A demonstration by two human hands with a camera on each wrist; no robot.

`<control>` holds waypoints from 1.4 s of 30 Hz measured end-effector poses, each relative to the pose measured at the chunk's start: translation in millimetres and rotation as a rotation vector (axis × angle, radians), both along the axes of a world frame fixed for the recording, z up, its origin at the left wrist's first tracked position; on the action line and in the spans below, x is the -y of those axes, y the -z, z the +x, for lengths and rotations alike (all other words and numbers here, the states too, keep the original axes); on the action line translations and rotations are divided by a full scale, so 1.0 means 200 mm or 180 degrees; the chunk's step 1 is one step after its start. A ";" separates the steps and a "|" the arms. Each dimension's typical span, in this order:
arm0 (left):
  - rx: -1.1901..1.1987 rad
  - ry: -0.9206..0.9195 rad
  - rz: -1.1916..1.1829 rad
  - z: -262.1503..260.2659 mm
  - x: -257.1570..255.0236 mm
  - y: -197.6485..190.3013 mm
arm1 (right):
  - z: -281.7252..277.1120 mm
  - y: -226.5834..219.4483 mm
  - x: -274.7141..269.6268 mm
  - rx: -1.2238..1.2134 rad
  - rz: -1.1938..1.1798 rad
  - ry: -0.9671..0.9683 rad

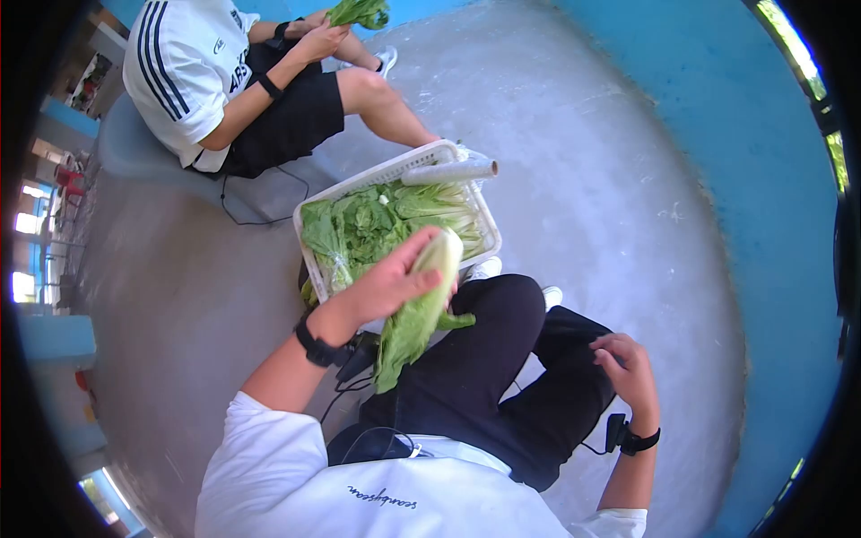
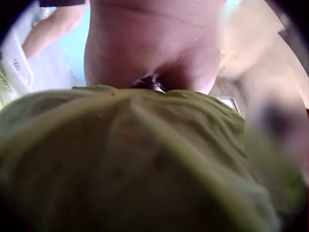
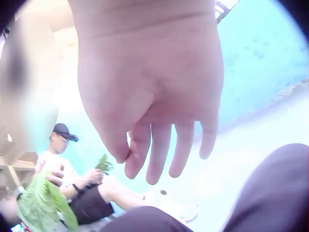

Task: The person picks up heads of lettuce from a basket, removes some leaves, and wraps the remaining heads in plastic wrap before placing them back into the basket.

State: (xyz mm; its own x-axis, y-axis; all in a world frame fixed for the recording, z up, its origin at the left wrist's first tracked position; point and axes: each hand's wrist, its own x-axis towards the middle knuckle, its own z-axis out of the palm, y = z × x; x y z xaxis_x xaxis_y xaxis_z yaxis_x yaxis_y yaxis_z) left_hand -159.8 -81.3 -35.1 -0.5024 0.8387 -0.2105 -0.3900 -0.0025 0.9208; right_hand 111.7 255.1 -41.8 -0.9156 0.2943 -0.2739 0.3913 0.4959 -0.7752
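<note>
My left hand (image 1: 386, 285) grips a long head of Chinese cabbage (image 1: 413, 327), fingers and thumb around its upper part. Its pale stem end points up and away, and the green leaves hang down over my lap. Large veined leaves (image 2: 120, 145) fill the left wrist view and hide the fingers there. My right hand (image 1: 632, 372) hangs beside my right knee, holding nothing. In the right wrist view its fingers (image 3: 157, 164) droop loosely, the thumb tip close by the index finger. Beyond the left hand stands a white basket (image 1: 417, 161) of leafy greens (image 1: 359, 224).
A clear roll of film (image 1: 448, 172) lies across the basket's far right corner. Another person (image 1: 193, 81) sits across from me, holding a leafy green (image 1: 359, 13). A blue wall (image 1: 717, 117) curves along the right. Cables run by my lap.
</note>
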 end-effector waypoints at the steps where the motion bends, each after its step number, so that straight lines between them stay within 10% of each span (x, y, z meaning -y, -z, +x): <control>1: -0.0167 0.0050 -0.0146 0.08 -0.01 -0.02 | -0.06 -0.11 0.08 -0.0070 -0.0105 -0.0103; 9: -0.1761 0.0737 -0.0180 0.51 -0.15 -0.34 | -0.22 -0.38 0.65 -0.1009 -0.2080 0.0457; 32: -0.2268 0.1549 -0.0139 0.59 -0.13 -0.34 | 0.06 -0.55 0.51 -0.0568 0.0555 -0.1225; 40: -0.1390 0.2353 -0.0613 0.47 -0.25 -0.34 | 0.09 -0.52 0.30 -0.0332 0.0786 -0.0858; 42: -0.1446 0.1764 -0.0501 0.45 -0.22 -0.29 | 0.12 -0.47 0.20 -0.0577 0.0812 -0.0335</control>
State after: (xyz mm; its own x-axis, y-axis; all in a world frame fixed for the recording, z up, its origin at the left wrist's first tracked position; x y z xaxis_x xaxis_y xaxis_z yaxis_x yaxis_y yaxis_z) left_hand -70.1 -38.1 23.0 -0.0795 0.9719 -0.2214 0.1246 0.2300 0.9652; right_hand 135.6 215.3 52.4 -0.9717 0.2338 -0.0335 0.1948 0.7134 -0.6732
